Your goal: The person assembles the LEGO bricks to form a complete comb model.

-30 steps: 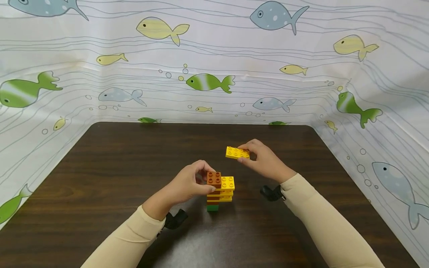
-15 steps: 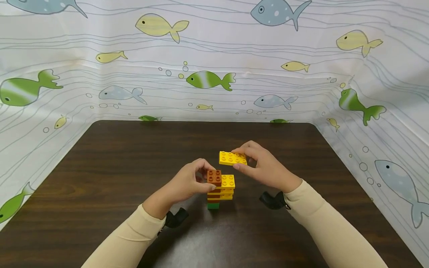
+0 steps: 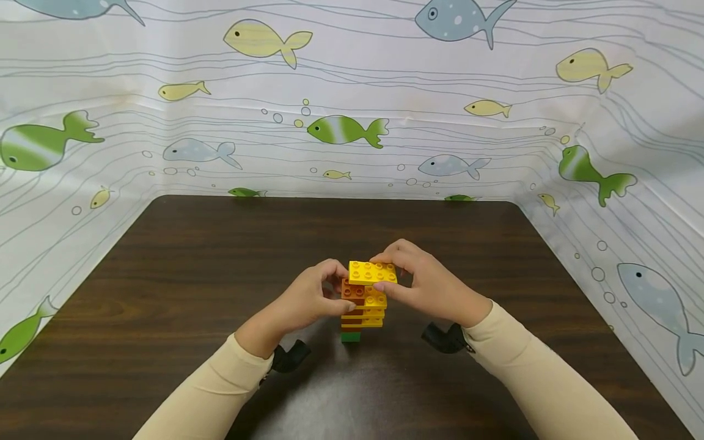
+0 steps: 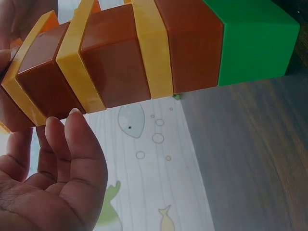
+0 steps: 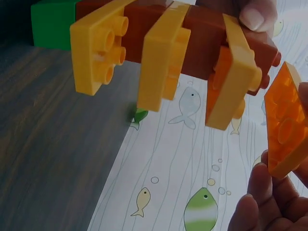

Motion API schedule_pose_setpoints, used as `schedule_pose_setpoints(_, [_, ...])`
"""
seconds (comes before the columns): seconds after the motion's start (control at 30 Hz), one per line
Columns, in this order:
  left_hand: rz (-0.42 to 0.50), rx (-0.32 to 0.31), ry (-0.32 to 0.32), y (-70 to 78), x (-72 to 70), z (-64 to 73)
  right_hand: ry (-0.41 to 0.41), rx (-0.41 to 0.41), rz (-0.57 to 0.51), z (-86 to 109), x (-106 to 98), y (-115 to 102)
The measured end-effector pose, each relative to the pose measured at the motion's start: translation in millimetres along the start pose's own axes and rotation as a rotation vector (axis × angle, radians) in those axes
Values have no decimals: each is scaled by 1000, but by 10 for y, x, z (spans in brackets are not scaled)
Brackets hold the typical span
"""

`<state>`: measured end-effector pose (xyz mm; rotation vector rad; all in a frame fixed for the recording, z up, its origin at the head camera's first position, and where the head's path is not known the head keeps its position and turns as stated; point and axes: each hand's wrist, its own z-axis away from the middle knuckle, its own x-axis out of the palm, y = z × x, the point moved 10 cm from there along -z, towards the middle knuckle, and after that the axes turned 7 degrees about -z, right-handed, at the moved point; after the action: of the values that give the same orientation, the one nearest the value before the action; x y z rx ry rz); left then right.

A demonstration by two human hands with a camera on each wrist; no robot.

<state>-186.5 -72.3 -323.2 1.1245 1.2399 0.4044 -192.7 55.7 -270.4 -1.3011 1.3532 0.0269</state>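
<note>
A tower of toy building bricks [image 4: 113, 57] stands upright on the table, a green brick [image 3: 351, 337] at its base. Above that, brown bricks alternate with thin yellow bricks [image 5: 159, 67] that jut out to the right. My left hand [image 3: 305, 302] grips the top brown brick [image 3: 352, 294], thumb on the near side, fingers behind. My right hand [image 3: 426, 284] pinches a flat yellow brick [image 3: 371, 273] by its right end, studs up. In the right wrist view a narrow gap shows between this yellow brick [image 5: 285, 120] and the top brown brick's studs.
The dark wood-grain table [image 3: 165, 342] is bounded at the back and sides by a white fish-print cloth [image 3: 352, 79]. Each wrist carries a small black camera mount, one near the tower's left [image 3: 290, 356] and one to its right.
My right hand has moved left and toward me with the flat yellow brick, from beside the tower to over its top. My left hand keeps its grip on the tower.
</note>
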Motion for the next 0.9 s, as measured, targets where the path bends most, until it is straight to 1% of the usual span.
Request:
schedule_pose_setpoints(0.33, [5, -11, -10, -1, 1, 4, -39, -29, 10, 0, 99, -80])
schedule_pose_setpoints(0.6, [-5, 8, 1, 4, -3, -4, -55, -18, 10, 1, 123, -95])
schedule_pose_setpoints(0.9, [4, -2, -7, -9, -1, 2, -64, -13, 20, -19, 136, -109])
